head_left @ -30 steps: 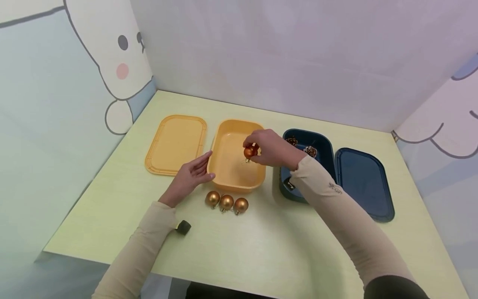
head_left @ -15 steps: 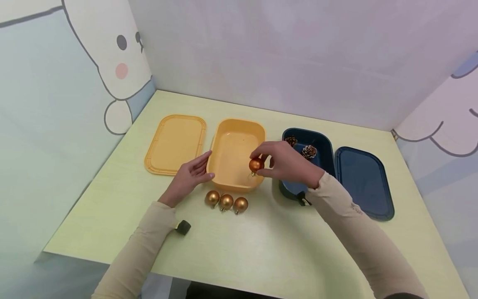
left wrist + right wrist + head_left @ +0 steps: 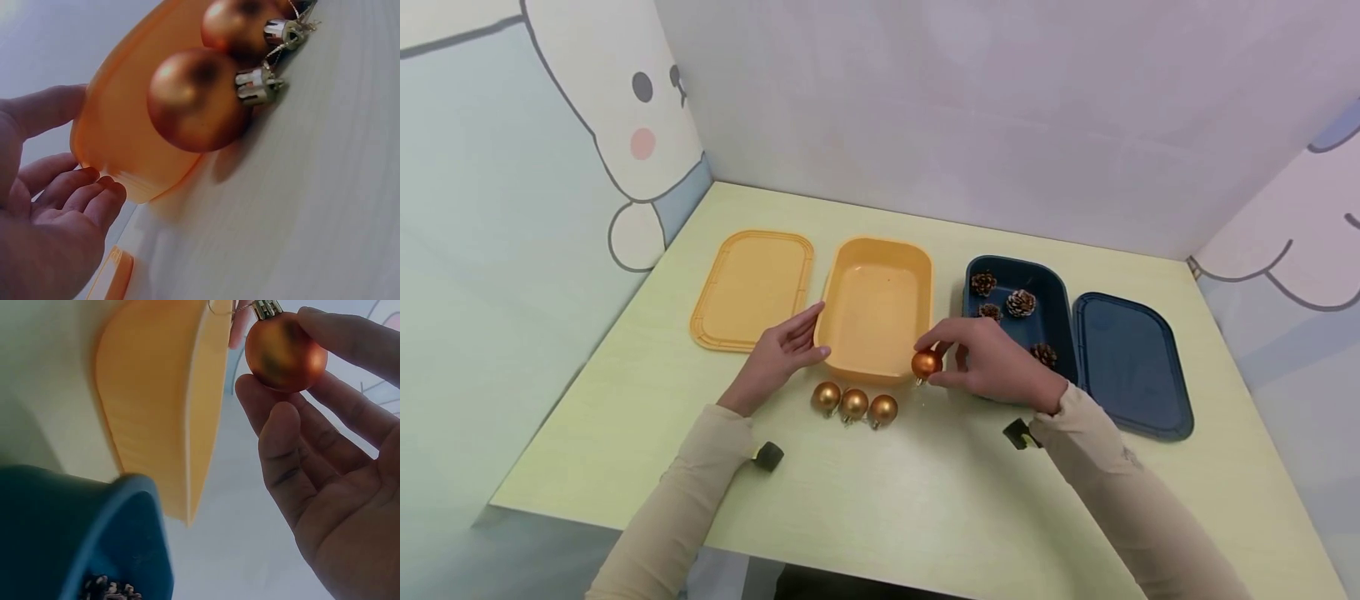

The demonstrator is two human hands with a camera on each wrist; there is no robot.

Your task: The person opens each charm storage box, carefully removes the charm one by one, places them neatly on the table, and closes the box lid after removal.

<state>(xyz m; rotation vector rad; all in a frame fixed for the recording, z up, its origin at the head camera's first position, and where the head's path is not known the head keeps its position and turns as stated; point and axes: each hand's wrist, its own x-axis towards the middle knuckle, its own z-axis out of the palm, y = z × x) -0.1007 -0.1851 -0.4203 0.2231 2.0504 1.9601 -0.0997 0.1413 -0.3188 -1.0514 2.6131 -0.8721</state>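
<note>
In the head view my right hand [image 3: 992, 362] pinches an orange-gold Christmas bauble [image 3: 927, 364] at the near right corner of the yellow box [image 3: 880, 377]. The right wrist view shows this bauble [image 3: 286, 352] between thumb and fingertips, its silver cap upward in that view, above the box's rim. My left hand [image 3: 778, 358] rests against the box's left side, thumb and fingers spread along the wall. In front of the box, 3 more gold baubles [image 3: 854, 405] lie in a row on the table; the left wrist view shows a bauble [image 3: 200, 100] close beside the box wall.
A dark blue box [image 3: 1060, 287] with several pine cones [image 3: 1021, 303] stands to the right. Its blue lid [image 3: 1131, 367] lies beside it. A yellow lid [image 3: 754, 292] lies left of the yellow box. Walls border the table's back and sides.
My right hand has brought the bauble from over the yellow box's inside toward me and right, to its near right corner. More pine cones have come into sight. The left hand stays put.
</note>
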